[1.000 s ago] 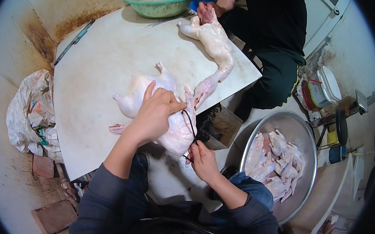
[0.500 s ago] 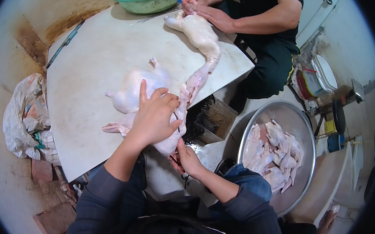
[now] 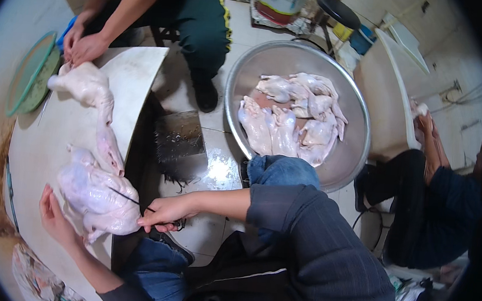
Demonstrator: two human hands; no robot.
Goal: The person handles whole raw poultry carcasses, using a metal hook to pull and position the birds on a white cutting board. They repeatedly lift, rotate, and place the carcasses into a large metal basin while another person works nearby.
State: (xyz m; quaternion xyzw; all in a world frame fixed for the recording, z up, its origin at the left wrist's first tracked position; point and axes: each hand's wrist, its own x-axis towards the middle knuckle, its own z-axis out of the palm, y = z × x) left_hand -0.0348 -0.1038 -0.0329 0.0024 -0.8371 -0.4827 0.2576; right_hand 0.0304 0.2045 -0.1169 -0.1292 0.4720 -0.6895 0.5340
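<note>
While the right hand (image 3: 164,212) gripped one end of a thin black strip (image 3: 125,196), its thumb close to the skin of the plucked bird (image 3: 99,195), the left hand (image 3: 57,220) had come away from the top of the body, where it was placed half a second earlier. It was now unclenched, with the fingers apart, grasping nothing visible; whether it touched the bird's side, I could not tell. This change seemed to leave the bird less pressed down, and the strip was seen more plainly across it. The bird lay at the lower left of the frame, on the tabletop (image 3: 34,149), with one end reaching past the edge. Just above it ended the long neck of a second bird (image 3: 89,85), whose body a co-worker's hands (image 3: 83,48) handled at the upper left, near a green bowl (image 3: 41,88). Because the view had turned, the metal basin (image 3: 349,157) with more birds (image 3: 257,129) now stood at the upper middle.
</note>
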